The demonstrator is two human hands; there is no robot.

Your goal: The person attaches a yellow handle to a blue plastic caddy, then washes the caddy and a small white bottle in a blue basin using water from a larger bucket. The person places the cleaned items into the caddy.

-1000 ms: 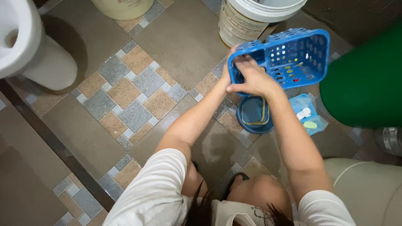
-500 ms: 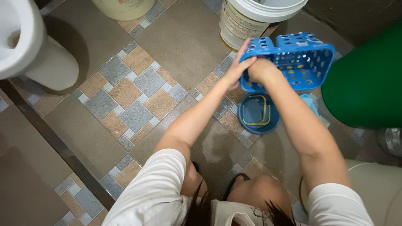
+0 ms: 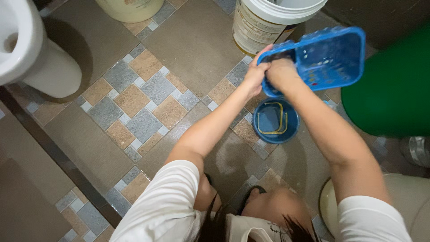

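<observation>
While both hands, left hand (image 3: 256, 74) and right hand (image 3: 280, 71), clamp the blue basket (image 3: 329, 58) rim, hold it steady above the blue bowl (image 3: 275, 121).

I am seeing the basket (image 3: 333, 58) sitting above the round tub (image 3: 275, 121), the white bucket (image 3: 273, 22) lying behind both, the toilet (image 3: 31, 49) standing far left, the big drum (image 3: 394, 89) standing right.
</observation>
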